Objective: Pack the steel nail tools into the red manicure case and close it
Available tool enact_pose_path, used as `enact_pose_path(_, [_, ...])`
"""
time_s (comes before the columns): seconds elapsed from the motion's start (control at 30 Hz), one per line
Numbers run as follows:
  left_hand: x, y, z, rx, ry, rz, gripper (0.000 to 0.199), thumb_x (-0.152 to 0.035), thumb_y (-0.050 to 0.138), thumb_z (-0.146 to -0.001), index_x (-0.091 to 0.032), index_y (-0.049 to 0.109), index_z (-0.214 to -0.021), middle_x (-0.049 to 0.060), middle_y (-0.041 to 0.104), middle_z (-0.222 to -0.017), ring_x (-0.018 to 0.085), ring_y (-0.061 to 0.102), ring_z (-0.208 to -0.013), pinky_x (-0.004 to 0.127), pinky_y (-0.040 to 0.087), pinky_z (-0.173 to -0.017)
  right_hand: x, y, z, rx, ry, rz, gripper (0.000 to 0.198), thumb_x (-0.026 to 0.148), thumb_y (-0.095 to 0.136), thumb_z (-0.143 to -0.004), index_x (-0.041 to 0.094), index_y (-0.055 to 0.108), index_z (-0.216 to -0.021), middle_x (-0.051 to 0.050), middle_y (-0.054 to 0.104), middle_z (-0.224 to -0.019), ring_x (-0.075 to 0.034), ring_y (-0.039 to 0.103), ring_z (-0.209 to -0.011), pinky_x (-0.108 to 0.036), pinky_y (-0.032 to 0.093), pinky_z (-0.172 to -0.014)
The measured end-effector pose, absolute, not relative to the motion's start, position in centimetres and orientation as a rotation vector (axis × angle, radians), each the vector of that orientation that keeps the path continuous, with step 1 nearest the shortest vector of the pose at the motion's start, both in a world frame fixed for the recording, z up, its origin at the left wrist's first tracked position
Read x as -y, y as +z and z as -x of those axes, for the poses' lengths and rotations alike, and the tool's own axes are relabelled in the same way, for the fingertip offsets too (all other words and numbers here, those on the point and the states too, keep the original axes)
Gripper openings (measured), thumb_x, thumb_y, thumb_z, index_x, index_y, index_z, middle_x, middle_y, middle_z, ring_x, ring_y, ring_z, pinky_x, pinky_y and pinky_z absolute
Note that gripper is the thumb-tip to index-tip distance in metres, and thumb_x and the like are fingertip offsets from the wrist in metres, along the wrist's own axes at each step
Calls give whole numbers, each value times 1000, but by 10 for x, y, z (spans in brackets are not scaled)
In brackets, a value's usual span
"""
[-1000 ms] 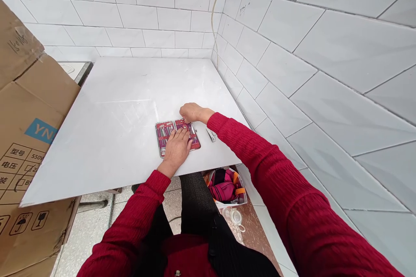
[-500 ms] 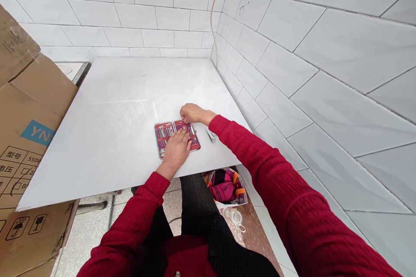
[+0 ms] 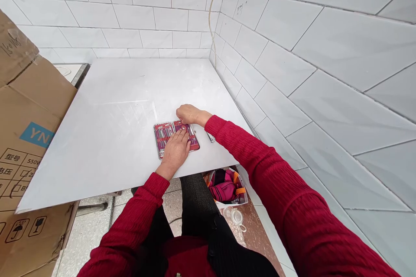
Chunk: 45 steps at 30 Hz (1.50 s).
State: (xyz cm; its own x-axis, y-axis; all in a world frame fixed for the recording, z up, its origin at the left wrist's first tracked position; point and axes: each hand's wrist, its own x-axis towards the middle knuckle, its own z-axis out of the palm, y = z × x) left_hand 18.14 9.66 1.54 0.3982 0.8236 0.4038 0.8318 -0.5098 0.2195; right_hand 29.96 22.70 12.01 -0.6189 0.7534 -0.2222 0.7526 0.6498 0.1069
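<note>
An opened manicure set [image 3: 162, 131] with a red lining and several slim metal tools lies on the white table [image 3: 120, 138]. Across its lower middle rests my left hand [image 3: 176, 149], fingers stretched out and pressing on the tools and the case's right half. My right hand [image 3: 190, 114] bends over the top edge of that right half, fingers curled together and pointing down; whatever they pinch is too small or hidden to make out. A nail clipper [image 3: 211, 137] lies on the table right of the case, partly covered by my right sleeve.
A large cardboard box [image 3: 35, 99] stands along the table's left side. Tiled walls [image 3: 276, 73] meet behind and to the right, with a pale cable [image 3: 210, 13] hanging in the corner. Below the front edge sits a bag of pink and orange items [image 3: 224, 188].
My right hand has shifted slightly left along the top of the case, and its sleeve now covers more of the nail clipper. My left hand stays in place on the set.
</note>
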Motion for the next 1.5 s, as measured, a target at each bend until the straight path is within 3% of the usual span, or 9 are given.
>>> enact_pose_path(0.37, [-96,17,-182,1560,-706,2601,44,-24,40,-105,-8,64,-138,20,63,-148,31,58,-141,50,45,-121,-223,110,-301,-2630,-62,-1281,31,8,65,-84,10,81,-110,-17,80,-111,-26,72,-98,-30,46,-76])
enact_pose_path(0.63, [-96,16,-181,1551,-696,2601,44,-24,40,-106,-9,64,-138,20,64,-146,31,58,-141,51,45,-121,-206,83,-316,-2718,-177,-1557,31,14,51,-98,15,81,-102,-14,77,-111,-23,68,-103,-30,45,-85])
enact_pose_path(0.8, [-97,17,-181,1544,-695,2616,43,-24,40,-105,-10,64,-139,19,64,-147,31,58,-141,50,44,-122,-180,61,-337,-2929,-268,-1970,40,20,48,-104,15,69,-137,-14,66,-137,-20,62,-117,-29,45,-102])
enact_pose_path(0.9, [-97,17,-180,1535,-719,2623,43,-24,41,-104,-12,64,-139,18,62,-149,31,56,-143,52,44,-121,-159,50,-350,-2916,-219,-2209,45,19,41,-106,18,63,-146,-14,60,-145,-21,58,-124,-30,46,-104])
enact_pose_path(1.07, [-98,17,-180,1528,-720,2612,43,-25,41,-104,-12,64,-137,18,63,-148,32,58,-141,52,45,-120,-136,39,-357,-2990,-156,-1999,50,9,41,-103,25,67,-143,-10,60,-148,-21,52,-133,-33,44,-108])
enact_pose_path(1.5, [-99,16,-181,1530,-710,2619,46,-26,38,-105,-9,63,-139,20,62,-148,33,56,-143,53,44,-121,-130,34,-352,-2895,-123,-1990,43,17,39,-107,18,68,-140,-14,69,-134,-26,55,-123,-37,43,-104])
